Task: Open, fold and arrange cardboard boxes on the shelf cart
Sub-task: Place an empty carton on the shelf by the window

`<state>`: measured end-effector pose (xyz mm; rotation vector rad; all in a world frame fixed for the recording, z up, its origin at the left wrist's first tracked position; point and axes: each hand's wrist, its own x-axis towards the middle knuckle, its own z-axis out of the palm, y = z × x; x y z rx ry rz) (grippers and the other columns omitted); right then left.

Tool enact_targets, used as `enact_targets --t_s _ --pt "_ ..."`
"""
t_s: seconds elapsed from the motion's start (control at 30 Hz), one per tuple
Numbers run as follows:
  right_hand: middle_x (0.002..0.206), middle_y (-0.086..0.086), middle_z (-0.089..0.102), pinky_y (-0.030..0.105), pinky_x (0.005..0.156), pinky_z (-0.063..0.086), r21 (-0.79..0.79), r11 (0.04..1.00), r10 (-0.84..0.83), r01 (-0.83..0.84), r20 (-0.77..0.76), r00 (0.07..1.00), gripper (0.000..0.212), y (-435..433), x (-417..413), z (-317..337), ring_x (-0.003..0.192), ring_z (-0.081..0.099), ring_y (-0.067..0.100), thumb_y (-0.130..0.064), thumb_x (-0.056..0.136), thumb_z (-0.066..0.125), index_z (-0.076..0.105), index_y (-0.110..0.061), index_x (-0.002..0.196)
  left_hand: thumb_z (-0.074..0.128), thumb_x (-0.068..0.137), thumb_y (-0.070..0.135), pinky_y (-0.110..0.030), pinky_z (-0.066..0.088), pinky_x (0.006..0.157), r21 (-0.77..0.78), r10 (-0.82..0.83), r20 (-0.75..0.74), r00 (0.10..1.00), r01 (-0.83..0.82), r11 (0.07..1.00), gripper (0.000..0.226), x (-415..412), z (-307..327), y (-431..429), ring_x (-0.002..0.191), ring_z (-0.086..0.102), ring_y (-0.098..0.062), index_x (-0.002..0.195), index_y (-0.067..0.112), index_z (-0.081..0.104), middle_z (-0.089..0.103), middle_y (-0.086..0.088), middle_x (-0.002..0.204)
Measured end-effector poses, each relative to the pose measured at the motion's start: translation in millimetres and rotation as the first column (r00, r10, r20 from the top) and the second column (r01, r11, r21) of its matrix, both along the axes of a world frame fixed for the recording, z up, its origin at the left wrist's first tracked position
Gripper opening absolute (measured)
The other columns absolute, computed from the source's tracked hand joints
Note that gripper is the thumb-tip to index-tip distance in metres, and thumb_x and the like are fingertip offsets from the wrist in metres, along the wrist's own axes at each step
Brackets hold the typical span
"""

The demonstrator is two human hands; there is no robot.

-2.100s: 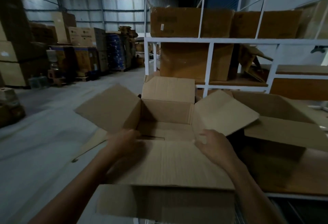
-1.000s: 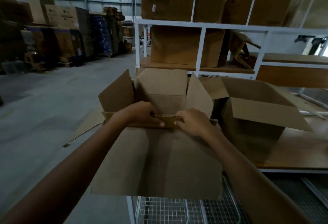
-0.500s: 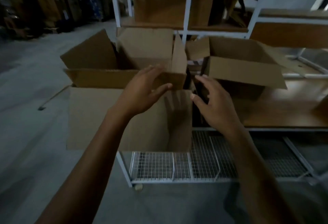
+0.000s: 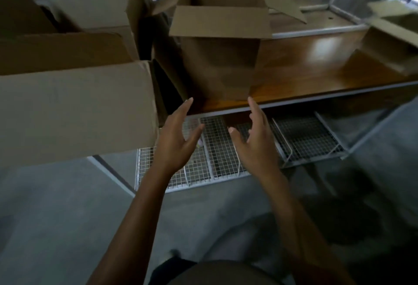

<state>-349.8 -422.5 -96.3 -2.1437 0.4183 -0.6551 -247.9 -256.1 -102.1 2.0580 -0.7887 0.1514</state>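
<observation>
Head camera shows your left hand (image 4: 175,142) and your right hand (image 4: 256,142) held up side by side, fingers straight and spread. They hold nothing. They hang in front of the open box (image 4: 219,65), which stands upright on the wooden shelf (image 4: 316,74) of the cart, close to its front edge. Your fingertips are near the bottom of that box. It looks like they do not touch it, but the light is dim, so this is hard to tell. The big box (image 4: 74,108) sits on the same shelf to the left, just beside the open one. Under the shelf is a wire rack (image 4: 303,137).

The open box has nothing showing inside, so it should be light. Its walls are stiff, but they will bend in if you squeeze hard. The front flap (image 4: 217,22) sticks out over the front wall and should be floppy, so do not lift by it. Put one flat hand on each side wall, low down, and press in gently. The shelf top is shiny and smooth, so the box should slide if you push it.

Half a second ago your left hand was up at the near flap of the big box, and your right hand was by its corner. A second ago both hands pinched that flap. Now both hands have left that box and moved to the right, in front of the open box.
</observation>
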Motion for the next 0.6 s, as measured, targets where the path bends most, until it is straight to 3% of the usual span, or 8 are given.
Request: enact_targets --t_s 0.23,0.37,0.47,0.6 --pt "0.160 0.000 0.025 0.047 0.108 0.044 0.021 0.998 -0.068 0.066 0.130 0.989 0.067 -51.8 14.3 21.9 0.144 0.031 0.016 -0.027 0.095 0.058 0.025 -0.028 0.152 0.056 0.096 0.034 -0.043 0.049 0.102 -0.200 0.069 0.066 0.995 -0.054 0.978 0.047 35.2 26.4 -36.3 0.128 0.053 -0.010 0.140 0.016 0.052 0.056 0.002 0.140" --pt "0.155 0.002 0.036 0.045 0.104 0.048 -0.060 0.990 -0.103 0.124 0.272 0.957 0.055 -89.6 54.8 58.5 0.138 0.040 0.015 -0.034 0.094 0.054 0.040 -0.023 0.146 0.057 0.097 0.019 -0.027 0.053 0.087 -0.329 0.156 0.177 0.972 -0.091 0.940 0.030 81.1 84.3 -55.7 0.106 0.066 -0.015 0.124 0.009 0.065 0.067 -0.004 0.120" --pt "0.149 0.005 0.045 0.046 0.101 0.050 -0.138 0.973 -0.125 0.185 0.359 0.925 0.050 -124.0 96.7 91.6 0.136 0.044 0.018 -0.039 0.093 0.050 0.049 -0.019 0.139 0.054 0.099 0.016 -0.020 0.052 0.076 -0.387 0.139 0.254 0.957 -0.032 0.922 0.022 120.0 140.3 -70.0 0.092 0.068 -0.013 0.109 0.006 0.070 0.071 -0.008 0.103" --pt "0.144 0.004 0.049 0.048 0.108 0.043 -0.186 0.955 -0.156 0.231 0.348 0.924 0.032 -161.6 154.0 137.6 0.135 0.044 0.020 -0.034 0.096 0.051 0.061 -0.021 0.123 0.056 0.094 0.026 -0.029 0.050 0.070 -0.369 0.110 0.065 0.992 -0.079 0.926 0.020 196.6 195.0 -96.9 0.080 0.065 -0.016 0.095 0.016 0.073 0.072 -0.004 0.090"
